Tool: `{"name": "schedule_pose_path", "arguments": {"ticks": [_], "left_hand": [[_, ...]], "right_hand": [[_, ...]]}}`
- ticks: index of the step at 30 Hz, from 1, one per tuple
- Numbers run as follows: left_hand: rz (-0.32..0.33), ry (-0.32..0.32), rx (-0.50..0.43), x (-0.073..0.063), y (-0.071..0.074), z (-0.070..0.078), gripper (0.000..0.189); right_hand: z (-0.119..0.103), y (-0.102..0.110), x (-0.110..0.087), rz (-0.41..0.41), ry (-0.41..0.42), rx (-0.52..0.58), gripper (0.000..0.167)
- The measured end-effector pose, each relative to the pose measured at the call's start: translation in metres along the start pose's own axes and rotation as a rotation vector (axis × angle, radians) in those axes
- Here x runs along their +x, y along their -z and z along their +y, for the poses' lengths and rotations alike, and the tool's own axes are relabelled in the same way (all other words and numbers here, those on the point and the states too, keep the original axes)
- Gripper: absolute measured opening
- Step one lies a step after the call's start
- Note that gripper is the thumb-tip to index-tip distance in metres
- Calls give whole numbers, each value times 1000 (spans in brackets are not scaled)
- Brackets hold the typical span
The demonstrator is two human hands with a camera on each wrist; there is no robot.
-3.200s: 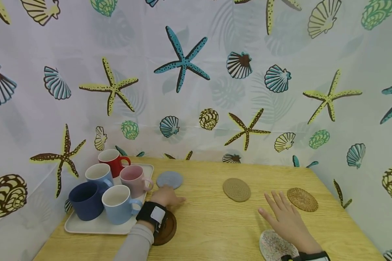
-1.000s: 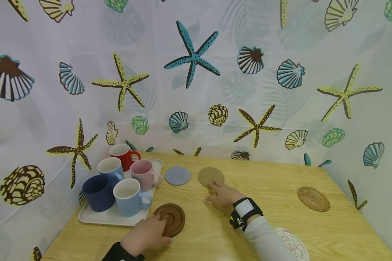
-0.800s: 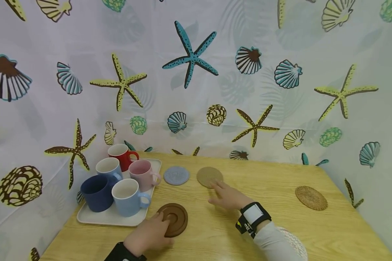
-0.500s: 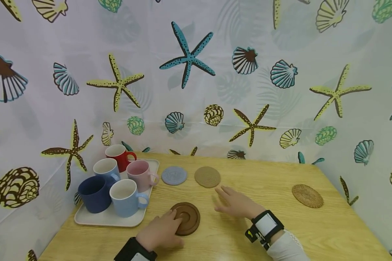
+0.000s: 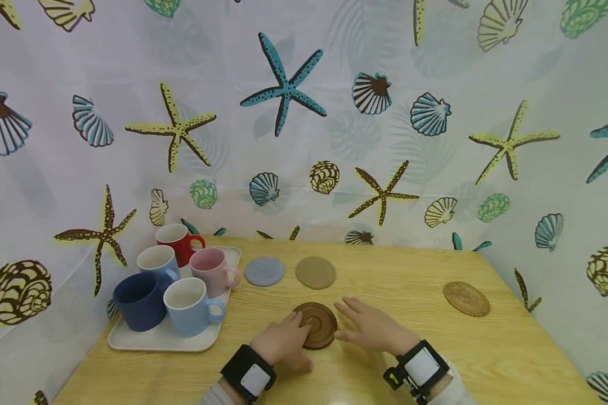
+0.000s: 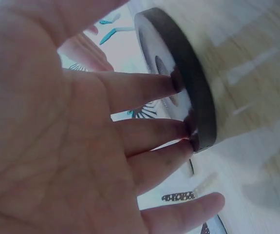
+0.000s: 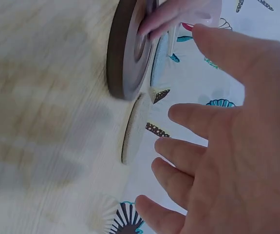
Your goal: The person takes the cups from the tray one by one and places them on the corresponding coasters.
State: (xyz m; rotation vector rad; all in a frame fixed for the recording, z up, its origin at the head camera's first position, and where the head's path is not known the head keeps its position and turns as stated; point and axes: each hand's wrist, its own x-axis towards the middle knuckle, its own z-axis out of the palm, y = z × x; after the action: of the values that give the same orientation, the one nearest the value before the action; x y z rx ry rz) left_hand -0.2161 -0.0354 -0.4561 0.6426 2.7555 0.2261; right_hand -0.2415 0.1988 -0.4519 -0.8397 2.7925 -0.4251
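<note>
A round dark brown wooden coaster with ringed grooves lies flat on the table. My left hand rests its fingertips on the coaster's top near its left edge; the fingers are extended, the thumb apart from it. My right hand hovers just right of the coaster, fingers spread and holding nothing, as the right wrist view also shows. Behind them lie a tan woven coaster and a grey-blue coaster, side by side.
At the left a white tray carries several mugs: red, pink, navy and light blue among them. A brown woven coaster lies at the right. A shell-printed curtain encloses the table.
The brown wooden coaster has slid right and away under my left fingertips. Earlier my right hand touched the tan coaster, now beside the grey-blue one; it has since drawn back from it.
</note>
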Motion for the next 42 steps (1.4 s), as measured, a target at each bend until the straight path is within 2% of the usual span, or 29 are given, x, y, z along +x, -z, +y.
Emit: {"name": "schedule_pose_path", "arguments": {"ticks": [4,7,13,18,25,33,37,42], "left_hand": [[3,-1,-16,5,-3,-4,86],[16,7,-40,1,-4,-12,90],[67,43,-69,-19,-1,-34,87],[47,79,-93,-37,2,-51,83],[58,97,-127,-57,5,-68,81],[73,112,-170,-72,6,-70,77],[85,106,-175,-75,4,-70,75],[76,100,-179,-76,4,-71,73]], "right_hand": [[-11,-5,3,-40,6,-2,73],[-22,-10,5,-75,21,-13,70],[-38,-23,6,-124,72,-74,61],[-37,-25,2,-140,72,-87,58],[-13,-20,-7,-125,34,-64,60],[23,-6,-11,-121,-97,24,61],[38,1,-6,-122,-130,54,62],[67,4,8,-100,-114,66,65]]}}
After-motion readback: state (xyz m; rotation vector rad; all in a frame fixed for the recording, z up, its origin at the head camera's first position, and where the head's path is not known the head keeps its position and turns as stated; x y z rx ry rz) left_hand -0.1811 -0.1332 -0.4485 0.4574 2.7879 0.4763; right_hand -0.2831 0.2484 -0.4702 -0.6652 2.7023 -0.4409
